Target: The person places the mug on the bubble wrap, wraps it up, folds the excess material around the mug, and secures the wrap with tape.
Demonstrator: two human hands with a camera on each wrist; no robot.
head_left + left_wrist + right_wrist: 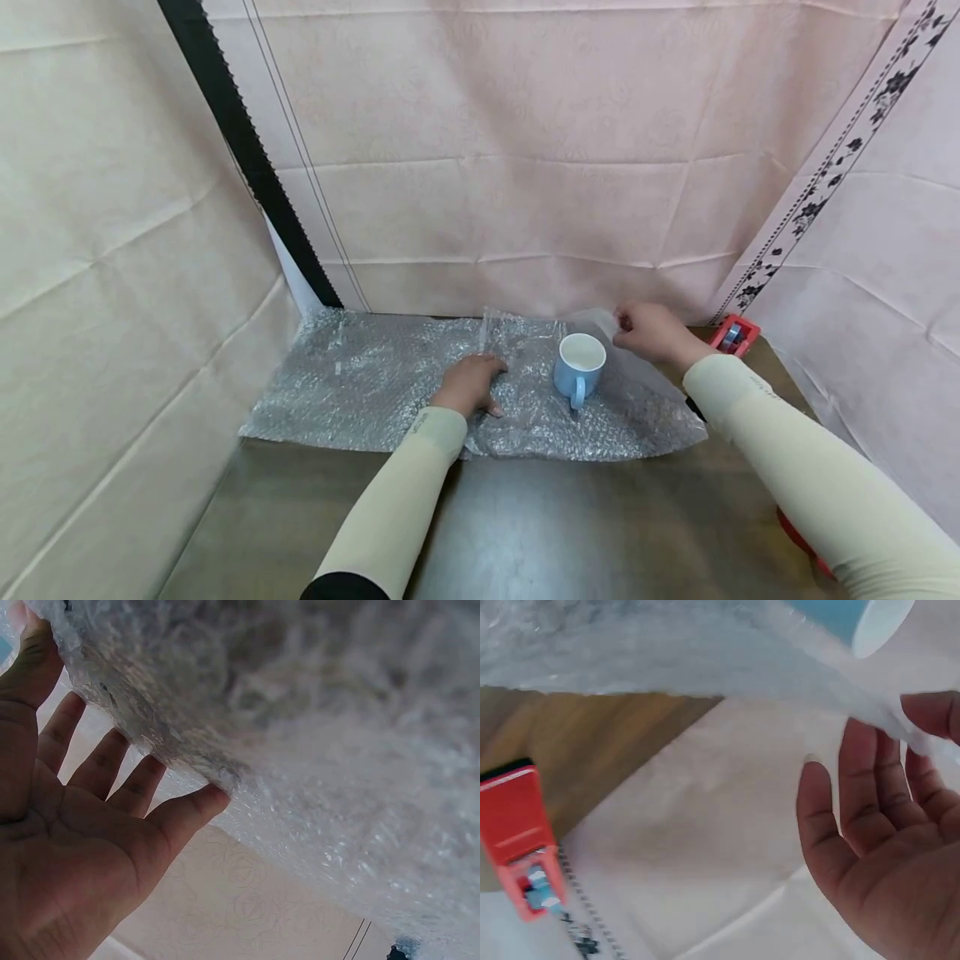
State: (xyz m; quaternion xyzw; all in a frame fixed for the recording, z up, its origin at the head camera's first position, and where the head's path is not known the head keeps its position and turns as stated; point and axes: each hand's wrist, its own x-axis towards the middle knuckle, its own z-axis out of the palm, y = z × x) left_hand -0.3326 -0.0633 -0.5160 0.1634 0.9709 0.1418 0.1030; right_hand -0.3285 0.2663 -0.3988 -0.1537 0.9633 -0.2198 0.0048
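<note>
A light blue mug point(580, 369) with a white inside stands upright on a sheet of bubble wrap point(360, 392), its handle toward me. At the far right corner of the wrap, my right hand point(651, 333) pinches the raised edge between thumb and fingers; the right wrist view shows the wrap's edge point(870, 712) between them. My left hand point(468, 385) rests on the wrap to the left of the mug. Its fingers point(97, 769) are spread and fairly straight, fingertips against the wrap's surface in the left wrist view.
A red tape dispenser point(735, 335) sits at the back right, beyond my right wrist. Something red point(802, 542) is partly hidden under my right forearm. Pale cloth walls point(525, 167) enclose the brown table point(525, 533) at the back and sides.
</note>
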